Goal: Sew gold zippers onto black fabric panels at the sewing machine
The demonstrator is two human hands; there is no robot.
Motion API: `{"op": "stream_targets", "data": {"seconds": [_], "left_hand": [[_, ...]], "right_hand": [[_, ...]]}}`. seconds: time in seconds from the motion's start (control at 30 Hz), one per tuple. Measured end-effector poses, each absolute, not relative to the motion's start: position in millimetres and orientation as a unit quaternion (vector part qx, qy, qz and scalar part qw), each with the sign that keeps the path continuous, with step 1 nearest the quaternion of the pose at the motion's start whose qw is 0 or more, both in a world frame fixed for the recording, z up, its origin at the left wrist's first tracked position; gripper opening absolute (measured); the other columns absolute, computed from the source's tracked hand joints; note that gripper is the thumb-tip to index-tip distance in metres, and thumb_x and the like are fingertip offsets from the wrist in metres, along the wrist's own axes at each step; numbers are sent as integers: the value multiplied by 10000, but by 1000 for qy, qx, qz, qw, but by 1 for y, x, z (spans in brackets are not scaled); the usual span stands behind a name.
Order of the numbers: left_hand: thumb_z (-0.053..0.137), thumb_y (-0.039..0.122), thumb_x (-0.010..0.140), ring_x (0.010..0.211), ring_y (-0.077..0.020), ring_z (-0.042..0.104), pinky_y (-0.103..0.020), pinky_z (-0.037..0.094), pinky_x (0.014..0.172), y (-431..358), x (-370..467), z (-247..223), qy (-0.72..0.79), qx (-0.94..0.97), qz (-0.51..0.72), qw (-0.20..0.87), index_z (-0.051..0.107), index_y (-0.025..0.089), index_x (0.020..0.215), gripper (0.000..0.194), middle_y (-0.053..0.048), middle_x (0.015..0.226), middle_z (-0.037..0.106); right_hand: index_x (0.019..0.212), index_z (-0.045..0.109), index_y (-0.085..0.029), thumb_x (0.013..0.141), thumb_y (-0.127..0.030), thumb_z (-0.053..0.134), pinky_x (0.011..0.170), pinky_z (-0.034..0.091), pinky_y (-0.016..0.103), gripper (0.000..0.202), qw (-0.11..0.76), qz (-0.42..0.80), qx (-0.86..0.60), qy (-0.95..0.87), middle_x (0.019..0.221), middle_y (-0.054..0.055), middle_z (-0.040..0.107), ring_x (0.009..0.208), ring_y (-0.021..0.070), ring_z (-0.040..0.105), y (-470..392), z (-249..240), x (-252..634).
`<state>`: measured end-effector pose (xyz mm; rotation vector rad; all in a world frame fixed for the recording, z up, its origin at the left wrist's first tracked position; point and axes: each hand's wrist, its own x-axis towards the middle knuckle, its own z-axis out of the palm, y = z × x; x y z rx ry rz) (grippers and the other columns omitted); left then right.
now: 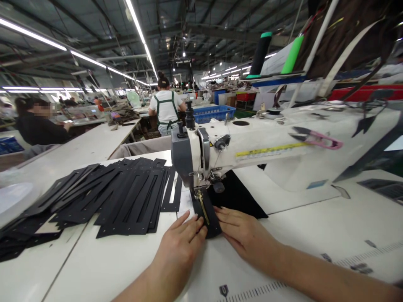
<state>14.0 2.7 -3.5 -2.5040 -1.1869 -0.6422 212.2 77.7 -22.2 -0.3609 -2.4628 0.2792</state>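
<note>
A black strip with a gold zipper (pixel 206 213) runs under the needle area of the white sewing machine (pixel 267 144). My left hand (pixel 181 247) lies flat at the strip's left edge, its fingertips on the near part beside the zipper. From the right, my right hand (pixel 245 233) rests with its fingers stretched out along the strip's other edge. A black fabric panel (pixel 237 195) spreads under the machine arm, beyond my right hand. Many slotted black pieces (pixel 129 201) are piled in overlapping rows left of the machine.
Pink-handled snips (pixel 325 140) lie on top of the machine arm. Black (pixel 260 54) and green thread cones (pixel 292 54) stand behind it. A blue basket (pixel 214 113) and a person in a green apron (pixel 165 107) are farther back; another person sits at the left.
</note>
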Motion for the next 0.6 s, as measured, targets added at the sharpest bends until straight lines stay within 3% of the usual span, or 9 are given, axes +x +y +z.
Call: {"op": "stream_targets", "data": {"seconds": [0.6], "left_hand": [[325, 157, 920, 837, -161, 647, -362, 507, 822, 31, 6, -3, -417, -863, -224, 179, 613, 152, 880, 290, -82, 928, 674]], "right_hand": [[925, 634, -100, 857, -75, 375, 929, 424, 313, 268, 328, 119, -136, -927, 1017, 121, 637, 1027, 196, 556, 106, -24, 193]]}}
